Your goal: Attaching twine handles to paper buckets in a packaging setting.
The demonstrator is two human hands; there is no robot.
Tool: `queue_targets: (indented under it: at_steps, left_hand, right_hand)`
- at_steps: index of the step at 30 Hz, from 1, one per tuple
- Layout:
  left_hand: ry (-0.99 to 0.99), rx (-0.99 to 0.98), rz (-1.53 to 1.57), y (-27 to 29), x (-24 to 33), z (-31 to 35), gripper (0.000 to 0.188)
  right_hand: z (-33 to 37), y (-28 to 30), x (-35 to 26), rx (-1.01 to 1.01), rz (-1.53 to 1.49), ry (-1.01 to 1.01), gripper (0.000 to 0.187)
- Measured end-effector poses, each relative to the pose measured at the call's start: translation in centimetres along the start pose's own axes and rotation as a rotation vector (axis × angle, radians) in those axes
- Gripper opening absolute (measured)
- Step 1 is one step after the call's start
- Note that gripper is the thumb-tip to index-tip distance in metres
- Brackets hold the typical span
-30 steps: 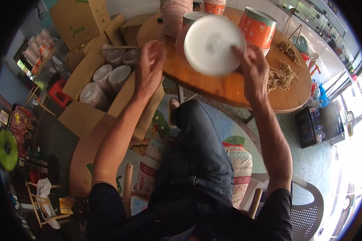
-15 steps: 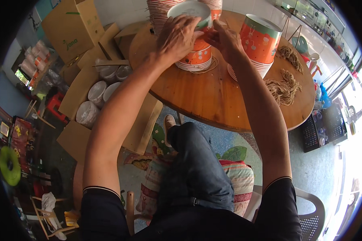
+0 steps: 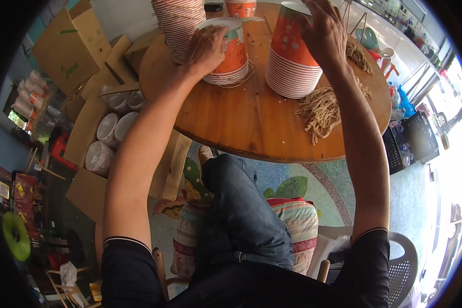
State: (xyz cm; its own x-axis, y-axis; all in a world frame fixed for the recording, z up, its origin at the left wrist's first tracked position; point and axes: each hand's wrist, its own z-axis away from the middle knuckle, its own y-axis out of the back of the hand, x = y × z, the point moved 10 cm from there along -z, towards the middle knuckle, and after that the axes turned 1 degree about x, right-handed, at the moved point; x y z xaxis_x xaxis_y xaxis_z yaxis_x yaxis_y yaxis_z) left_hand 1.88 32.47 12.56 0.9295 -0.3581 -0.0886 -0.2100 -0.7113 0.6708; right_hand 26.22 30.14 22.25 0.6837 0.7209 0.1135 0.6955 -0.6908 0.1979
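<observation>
On the round wooden table (image 3: 231, 126), a short stack of orange paper buckets (image 3: 233, 56) with a green band stands left of the middle, a thin cord lying around its base. My left hand (image 3: 206, 49) is at its left side, fingers curled over the rim of the top bucket. A taller stack of orange paper buckets (image 3: 295, 64), showing many white rims low down, stands to the right. My right hand (image 3: 326, 36) is at its upper right, fingers stretched and apart, thumb by the top bucket. Its fingertips reach the picture's upper edge, so contact there is unclear.
A tall nested stack (image 3: 178, 28) and another orange bucket (image 3: 241, 9) stand farther back. Loose bundles of tan cord (image 3: 318, 110) lie right of the tall buckets. An open carton (image 3: 82, 128) with wrapped white tubs sits left of the table; a black crate (image 3: 418, 136) is at right.
My right hand has left the middle buckets and moved right to the taller stack. My left hand stays at the middle stack. The view has shifted, so the table sits higher.
</observation>
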Motion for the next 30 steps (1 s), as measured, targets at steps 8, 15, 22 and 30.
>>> queue_targets:
  at_steps: [8, 15, 22, 30]
  left_hand:
    - [0.079, 0.165, 0.236, -1.4, 12.1, 1.8, 0.029]
    - [-0.091, 0.207, 0.188, -2.0, 17.6, 2.0, 0.033]
    - [-0.091, 0.196, 0.098, -2.4, 17.7, 1.8, 0.04]
    - [-0.096, 0.244, 0.019, -2.1, 18.2, 1.1, 0.027]
  right_hand:
    - [0.1, -3.4, 5.8, -0.277, -0.18, -0.296, 0.019]
    - [-0.4, -2.8, 4.6, -0.178, -0.205, -0.345, 0.019]
    - [-0.5, -3.5, 3.7, -0.147, -0.213, -0.412, 0.016]
    - [-1.3, -3.5, 4.6, -0.122, -0.205, -0.452, 0.017]
